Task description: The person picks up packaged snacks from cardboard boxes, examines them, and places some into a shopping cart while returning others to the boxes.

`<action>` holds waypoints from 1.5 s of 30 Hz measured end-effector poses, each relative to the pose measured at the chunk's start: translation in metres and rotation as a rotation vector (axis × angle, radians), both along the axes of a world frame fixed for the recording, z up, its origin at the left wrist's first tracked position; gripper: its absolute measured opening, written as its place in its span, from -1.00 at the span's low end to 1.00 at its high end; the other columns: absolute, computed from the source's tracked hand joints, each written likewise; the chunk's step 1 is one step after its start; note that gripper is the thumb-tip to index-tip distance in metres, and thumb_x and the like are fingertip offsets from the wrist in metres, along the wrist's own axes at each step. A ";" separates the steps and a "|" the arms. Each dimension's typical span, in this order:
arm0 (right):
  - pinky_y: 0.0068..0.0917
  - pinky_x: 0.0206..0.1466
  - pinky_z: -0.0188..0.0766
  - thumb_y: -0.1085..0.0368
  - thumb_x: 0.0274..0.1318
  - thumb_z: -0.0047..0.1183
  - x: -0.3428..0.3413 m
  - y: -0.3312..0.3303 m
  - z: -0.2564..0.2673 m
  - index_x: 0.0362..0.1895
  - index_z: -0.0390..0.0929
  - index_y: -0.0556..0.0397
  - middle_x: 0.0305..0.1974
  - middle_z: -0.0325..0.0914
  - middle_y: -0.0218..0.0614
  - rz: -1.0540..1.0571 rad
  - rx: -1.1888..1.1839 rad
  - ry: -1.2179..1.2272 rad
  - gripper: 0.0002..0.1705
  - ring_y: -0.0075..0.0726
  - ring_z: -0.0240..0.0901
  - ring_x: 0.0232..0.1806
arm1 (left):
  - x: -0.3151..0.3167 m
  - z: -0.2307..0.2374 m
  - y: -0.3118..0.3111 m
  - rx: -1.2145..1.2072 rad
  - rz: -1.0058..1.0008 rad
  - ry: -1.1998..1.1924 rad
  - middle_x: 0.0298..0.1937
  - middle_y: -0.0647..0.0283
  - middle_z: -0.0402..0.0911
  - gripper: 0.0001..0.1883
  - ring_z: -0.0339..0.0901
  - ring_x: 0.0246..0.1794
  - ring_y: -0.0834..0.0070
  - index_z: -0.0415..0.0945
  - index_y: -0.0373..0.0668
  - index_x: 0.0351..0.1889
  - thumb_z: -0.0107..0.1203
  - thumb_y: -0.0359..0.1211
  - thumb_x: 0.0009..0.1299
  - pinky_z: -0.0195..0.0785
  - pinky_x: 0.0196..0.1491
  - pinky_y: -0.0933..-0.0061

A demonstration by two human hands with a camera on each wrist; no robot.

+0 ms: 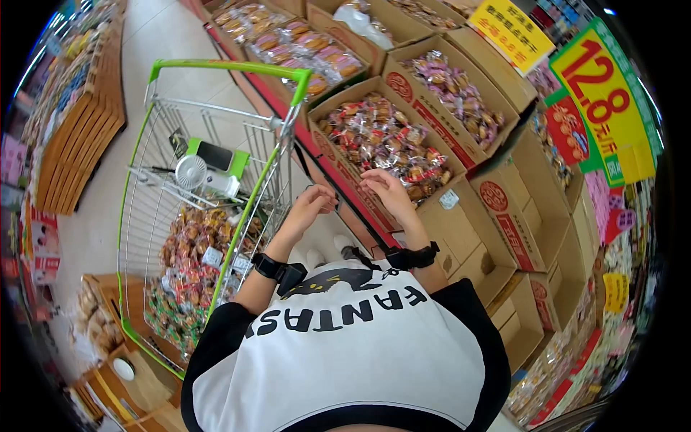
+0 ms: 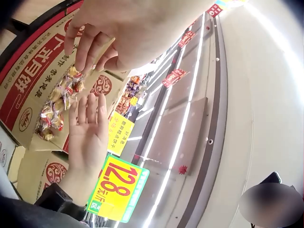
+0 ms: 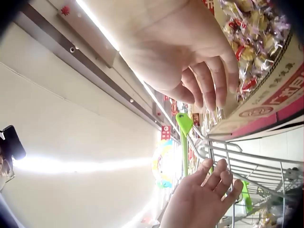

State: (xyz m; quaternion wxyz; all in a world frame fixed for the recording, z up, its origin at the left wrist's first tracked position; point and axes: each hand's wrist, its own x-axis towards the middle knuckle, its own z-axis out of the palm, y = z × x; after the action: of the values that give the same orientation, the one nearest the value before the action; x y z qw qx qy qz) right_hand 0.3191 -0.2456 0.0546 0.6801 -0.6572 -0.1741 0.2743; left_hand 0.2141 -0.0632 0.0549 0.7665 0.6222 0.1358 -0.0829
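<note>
Both hands hang in the air in front of the torso, apart from each other and holding nothing. The left hand (image 1: 314,202) is beside the cart's green handle (image 1: 230,66), its fingers loosely bent. The right hand (image 1: 386,192) is near the front edge of a cardboard box of wrapped pastries (image 1: 381,137), fingers relaxed. In the left wrist view the left hand (image 2: 109,40) is at the top and the right hand (image 2: 89,128) shows its palm below. The right wrist view has the right hand (image 3: 190,57) above and the left hand (image 3: 202,199) below.
The wire cart at the left holds bagged pastries (image 1: 191,252), a small white fan (image 1: 191,171) and a phone (image 1: 214,155). More cardboard boxes (image 1: 461,237) stand at the right, below a yellow price sign (image 1: 601,93). A wooden shelf (image 1: 86,137) is at far left.
</note>
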 end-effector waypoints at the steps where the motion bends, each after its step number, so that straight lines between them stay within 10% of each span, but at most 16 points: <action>1: -0.60 -0.18 0.30 0.40 0.05 -0.14 0.001 -0.007 0.001 -0.20 0.38 0.17 -0.32 0.45 -0.30 -0.039 -0.018 0.005 -0.80 -0.47 0.40 -0.28 | 0.005 -0.001 -0.002 -0.001 -0.027 -0.003 -0.32 0.29 0.47 -0.86 0.41 -0.33 0.60 0.34 -0.18 -0.30 -0.22 -0.39 0.28 0.27 -0.15 0.58; 19: -0.48 -0.33 0.34 0.29 -0.06 -0.06 0.065 -0.138 -0.016 -0.31 0.44 0.14 -0.48 0.49 -0.19 -0.735 -0.564 -0.431 -0.78 -0.30 0.45 -0.43 | 0.063 0.003 -0.022 -0.013 -0.198 -0.045 -0.32 0.28 0.47 -0.87 0.40 -0.32 0.60 0.34 -0.17 -0.30 -0.21 -0.39 0.28 0.25 -0.19 0.59; 38: -0.45 -0.25 0.34 0.25 -0.03 -0.04 0.100 -0.140 -0.064 -0.26 0.44 0.10 -0.37 0.51 -0.17 -0.639 -0.571 -0.260 -0.76 -0.27 0.46 -0.30 | 0.140 -0.023 -0.068 0.019 -0.398 -0.092 -0.33 0.34 0.44 -0.88 0.40 -0.32 0.62 0.36 -0.16 -0.32 -0.19 -0.36 0.32 0.28 -0.25 0.62; 45: -0.36 -0.25 0.33 0.27 -0.02 -0.06 0.108 -0.122 -0.051 -0.26 0.43 0.11 -0.35 0.47 -0.14 -0.563 -0.665 -0.228 -0.76 -0.18 0.43 -0.27 | 0.167 -0.065 -0.096 0.400 -0.474 -0.253 -0.24 0.26 0.41 -0.85 0.37 -0.20 0.48 0.39 -0.21 -0.26 -0.12 -0.41 0.24 0.22 -0.11 0.52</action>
State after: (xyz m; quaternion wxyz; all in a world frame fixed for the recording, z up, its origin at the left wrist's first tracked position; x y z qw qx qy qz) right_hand 0.4267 -0.3678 0.0040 0.4567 -0.8878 0.0353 0.0457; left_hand 0.3810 -0.1588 -0.0104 0.5993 0.7800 -0.0954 -0.1530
